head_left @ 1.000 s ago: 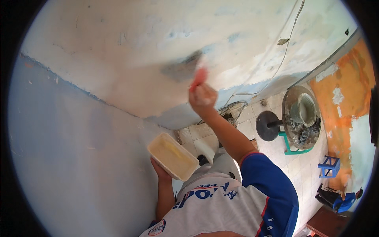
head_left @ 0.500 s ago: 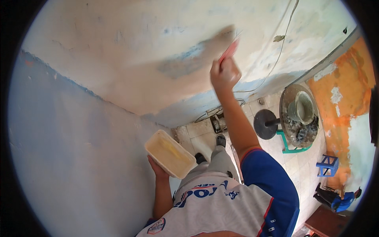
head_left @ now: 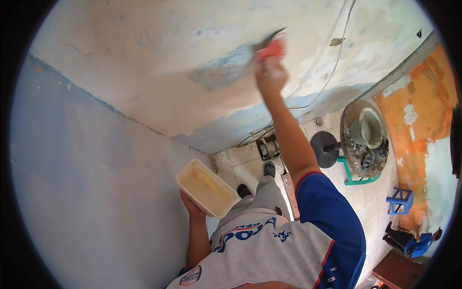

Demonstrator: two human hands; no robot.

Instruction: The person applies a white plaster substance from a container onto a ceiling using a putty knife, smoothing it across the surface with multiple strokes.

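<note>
Closest in, a pale shirt (head_left: pixel 269 245) with blue sleeves, and there's the left hand (head_left: pixel 192 206) grasping the tub (head_left: pixel 225 202) by its lower left side, most of the fingers tucked out of sight. The tub is cream, oblong, open top facing the camera, a yellow smear (head_left: pixel 207 181) inside. Up goes the eye along the outstretched arm to the right hand (head_left: pixel 271 77), a blur, fingers closed round the red scraper (head_left: pixel 273 49)! Its dark blade is right up at the pale wall (head_left: pixel 139 91), touching or just off it, I can't tell. Just left of the scraper, a bluish-grey patch (head_left: pixel 216 70); farther right, a thin cable (head_left: pixel 332 72) runs down the wall.

Down below, grey trousers (head_left: pixel 272 197) and dark shoes (head_left: pixel 269 169) on the tiled floor (head_left: pixel 358 202). Beyond them, the round surface (head_left: pixel 350 113): a bucket (head_left: pixel 370 129) near its right edge, black crumpled stuff (head_left: pixel 368 160) toward its lower right edge. A green stool (head_left: pixel 353 181) shows by its lower edge, a blue stool (head_left: pixel 400 201) farther off, and way out, another person (head_left: pixel 422 245) in blue beside the orange wall (head_left: pixel 409 130).
</note>
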